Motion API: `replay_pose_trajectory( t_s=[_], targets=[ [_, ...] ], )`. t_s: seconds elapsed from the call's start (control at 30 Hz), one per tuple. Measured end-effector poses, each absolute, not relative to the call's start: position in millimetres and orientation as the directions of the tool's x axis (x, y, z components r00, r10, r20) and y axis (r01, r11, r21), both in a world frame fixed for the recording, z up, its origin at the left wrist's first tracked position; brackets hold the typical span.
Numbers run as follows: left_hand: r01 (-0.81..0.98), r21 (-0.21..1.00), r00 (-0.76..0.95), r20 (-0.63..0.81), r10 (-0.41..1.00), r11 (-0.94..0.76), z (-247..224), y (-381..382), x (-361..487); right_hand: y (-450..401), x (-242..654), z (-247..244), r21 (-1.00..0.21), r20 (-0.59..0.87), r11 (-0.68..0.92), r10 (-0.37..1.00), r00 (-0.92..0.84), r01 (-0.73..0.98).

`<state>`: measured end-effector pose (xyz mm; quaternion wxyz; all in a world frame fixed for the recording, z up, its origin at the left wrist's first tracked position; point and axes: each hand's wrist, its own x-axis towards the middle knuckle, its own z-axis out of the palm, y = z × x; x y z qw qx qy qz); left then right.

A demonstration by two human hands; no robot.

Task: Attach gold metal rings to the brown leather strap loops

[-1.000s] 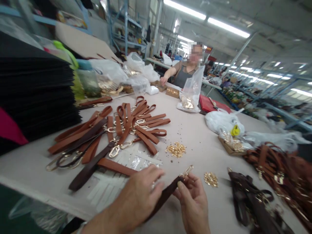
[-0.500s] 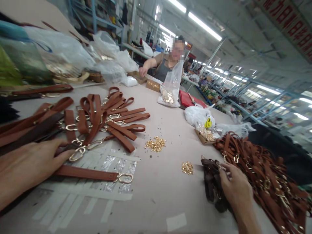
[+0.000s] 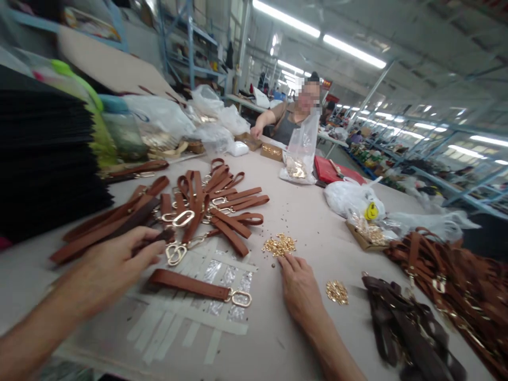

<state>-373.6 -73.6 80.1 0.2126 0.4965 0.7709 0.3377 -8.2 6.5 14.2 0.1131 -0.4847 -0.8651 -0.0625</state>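
My left hand [image 3: 137, 248] is closed on the end of a dark brown strap [image 3: 169, 233], with gold rings [image 3: 177, 253] just beyond the fingertips. My right hand [image 3: 301, 288] rests with fingers stretched out, their tips touching the near edge of a pile of small gold metal pieces [image 3: 280, 244]; its thumb is hidden. Between the hands, a brown leather strap [image 3: 190, 284] with a gold clasp [image 3: 240, 298] lies on taped strips. Several looped brown straps [image 3: 230, 222] with gold fittings spread beyond my left hand.
A smaller gold pile [image 3: 337, 292] is right of my right hand. Dark brown straps [image 3: 400, 317] and a brown strap heap [image 3: 468, 291] lie farther right. Plastic bags [image 3: 301, 159] stand at the back, where a person [image 3: 291, 116] sits. A black stack [image 3: 43, 153] rises at left.
My right hand has let go of the dark brown straps at the right and moved left to the gold pile. My left hand still holds its strap. The view has turned left.
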Motion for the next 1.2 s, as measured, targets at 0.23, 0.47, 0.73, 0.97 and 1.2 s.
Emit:
replay_pose_trajectory(
  t_s=[0.23,0.47,0.73,0.97,1.2],
  targets=[
    [-0.021,0.972,-0.177,-0.233,0.956,0.233,88,-91,-303,14,-2,6,-0.362,0.367,0.568,0.816,-0.447,0.739],
    [-0.189,0.913,0.027,-0.364,0.931,0.362,74,-101,-262,0,-2,18,-0.648,0.318,0.423,0.906,-0.28,0.633],
    [-0.206,0.913,0.098,-0.338,0.936,0.351,56,-99,-229,-17,1,25,-0.928,0.076,0.077,0.997,-0.015,0.364],
    [-0.153,0.94,0.121,-0.289,0.95,0.306,55,-94,-214,-54,-24,37,-0.986,-0.095,-0.115,0.982,-0.163,-0.117],
    [-0.166,0.96,0.152,-0.199,0.968,0.224,61,-98,-210,-68,-45,43,-0.959,-0.195,-0.246,0.935,-0.298,-0.144]
  ],
)
